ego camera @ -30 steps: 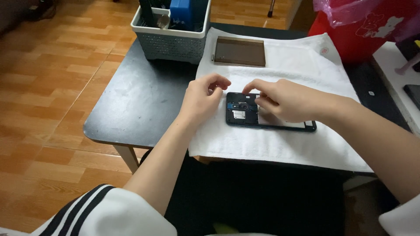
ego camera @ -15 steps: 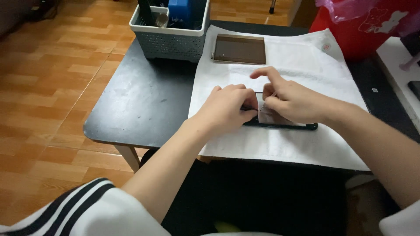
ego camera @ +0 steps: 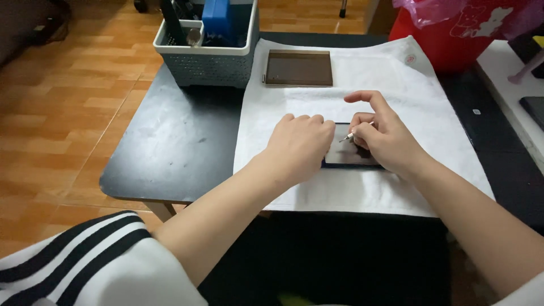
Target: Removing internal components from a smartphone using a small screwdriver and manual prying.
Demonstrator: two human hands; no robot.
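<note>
**Both hands close over the flat dark device, a thin tool now in the right**

Since 1 second ago the picture has tightened. Then the hands sat apart over the flat dark rectangular device (ego camera: 348, 153) and its opened back showed between them; now the left hand (ego camera: 299, 146) has slid right and covers the device's left end, and the right hand (ego camera: 381, 139) has shifted so that only a small grey patch of the device shows between the 2. The work has moved from bare fingertips to a tool — a thin pale metal pick (ego camera: 356, 132) — so the hands look settled into a finer, steadier hold on 1 spot.

The left hand is curled, knuckles up, fingers folded down onto the device's left edge; it presses or pins rather than lifts, though the fingertips themselves are hidden under the hand. The right hand pinches the pick between thumb and middle fingers, its point aimed left and down at the exposed patch; the index finger sticks out free, touching nothing. Whether the tip actually meets the surface is hard to tell at this size.

The device lies flat on the white cloth (ego camera: 396, 85), near the middle of its near half, on the black table (ego camera: 170, 141). Farther off on the cloth sits a brown rectangular tray (ego camera: 298, 68) — untouched — and to its left a grey perforated plastic basket (ego camera: 207, 62) of tools.
</note>
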